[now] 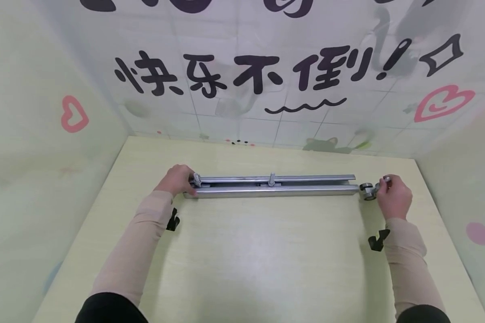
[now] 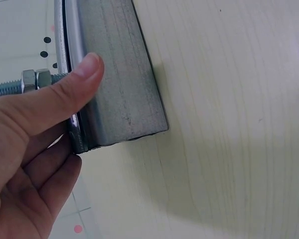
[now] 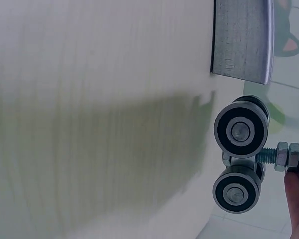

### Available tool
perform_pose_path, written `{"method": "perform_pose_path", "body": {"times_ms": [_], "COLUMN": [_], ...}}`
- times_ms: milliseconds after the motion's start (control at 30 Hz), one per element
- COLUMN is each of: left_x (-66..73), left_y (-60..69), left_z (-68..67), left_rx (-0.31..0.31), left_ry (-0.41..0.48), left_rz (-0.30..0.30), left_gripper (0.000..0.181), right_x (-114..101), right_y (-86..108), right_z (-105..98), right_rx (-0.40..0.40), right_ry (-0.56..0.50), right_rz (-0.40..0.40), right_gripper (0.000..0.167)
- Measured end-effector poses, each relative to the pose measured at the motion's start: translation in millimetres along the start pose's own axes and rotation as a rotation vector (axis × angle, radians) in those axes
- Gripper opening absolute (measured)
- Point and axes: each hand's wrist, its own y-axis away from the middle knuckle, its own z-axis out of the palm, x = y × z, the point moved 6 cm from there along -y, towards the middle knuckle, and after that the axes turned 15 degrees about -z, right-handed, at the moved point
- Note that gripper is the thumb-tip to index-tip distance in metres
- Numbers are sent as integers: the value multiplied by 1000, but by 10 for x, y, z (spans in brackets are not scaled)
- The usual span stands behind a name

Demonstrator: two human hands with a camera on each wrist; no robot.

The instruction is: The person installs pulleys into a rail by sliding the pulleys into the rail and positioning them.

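Note:
A metal channel rail (image 1: 299, 191) lies lengthwise on the table, its slot facing up. My left hand (image 1: 177, 180) grips the rail's left end; in the left wrist view the thumb presses the side face (image 2: 122, 89). A threaded bolt with two nuts (image 2: 36, 80) sticks out of the slot beside that hand. Another upright bolt (image 1: 272, 179) stands near the rail's middle. Off the right end, my right hand (image 1: 396, 197) pinches the bolt of a roller trolley (image 3: 240, 130). Its wheels are close to the rail's end but apart from it.
The pale wood-grain table (image 1: 258, 251) extends in front of the rail. Behind it rises a printed wall sheet (image 1: 242, 121) with black lettering, and side panels flank the table at left and right. A black clip-like piece (image 1: 173, 220) sits at each wrist.

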Motion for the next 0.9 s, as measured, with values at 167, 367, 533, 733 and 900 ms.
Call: {"method": "perform_pose_path", "body": {"times_ms": [167,367,533,733,900], "left_x": [4,1,7,6,12], "left_y": [12,16,12,11,28], "left_z": [-5,-10,-17,-10,-24], "left_rx": [-6,-13,-7,-2,8], "left_ry": [7,11,2,2,6], "left_rz": [5,-4,4,14,15], "left_gripper": [50,51,52,52,52], "right_x": [-16,-44,-67,-63,-79], "right_y": [-65,-125,-153,-158,-162], "right_z": [45,99,132,188,237], "right_rx": [-1,2,18,16,2], "right_ry": [-9,-20,-32,-41,-52], "right_rz": [-22,-38,-57,-71,-85], "right_gripper": [18,17,15,14,14]}}
